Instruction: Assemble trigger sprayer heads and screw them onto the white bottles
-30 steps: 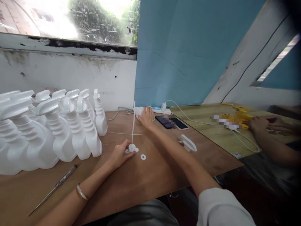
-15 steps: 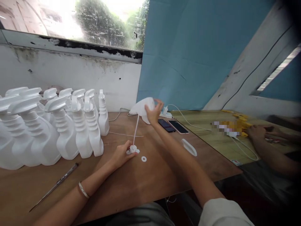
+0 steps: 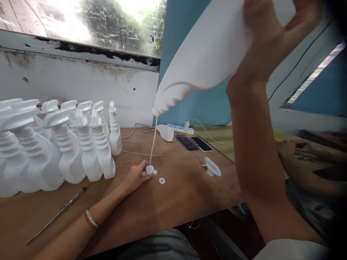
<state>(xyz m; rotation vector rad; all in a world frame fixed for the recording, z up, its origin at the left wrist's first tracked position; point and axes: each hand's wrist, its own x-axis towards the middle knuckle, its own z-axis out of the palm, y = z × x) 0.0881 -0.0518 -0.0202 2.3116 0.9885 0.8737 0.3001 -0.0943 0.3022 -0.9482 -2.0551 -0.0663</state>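
My left hand [image 3: 135, 176] rests on the table, its fingers around a white plastic sprayer part [image 3: 150, 169]. A thin white dip tube [image 3: 153, 141] rises from that part. High on the right, my right hand [image 3: 267, 39] grips a white spray bottle [image 3: 206, 54] by its wide end. The bottle is tilted neck-down, and its mouth meets the top of the tube; whether the tube is inside I cannot tell. A flat white washer [image 3: 159, 181] lies just right of my left hand. Farther right lies a white trigger sprayer top [image 3: 213, 167].
Several white spray bottles [image 3: 73, 155] stand at the left, a thin screwdriver-like tool [image 3: 58, 213] before them. Behind are a white bottle-like piece [image 3: 166, 133], a power strip [image 3: 180, 129] and phones [image 3: 203, 144]. Another person's hands [image 3: 288, 150] are at the right.
My right hand has raised a bottle from the back of the table up and right, close to the camera, neck-down over the tube. My left hand stays on the sprayer part.
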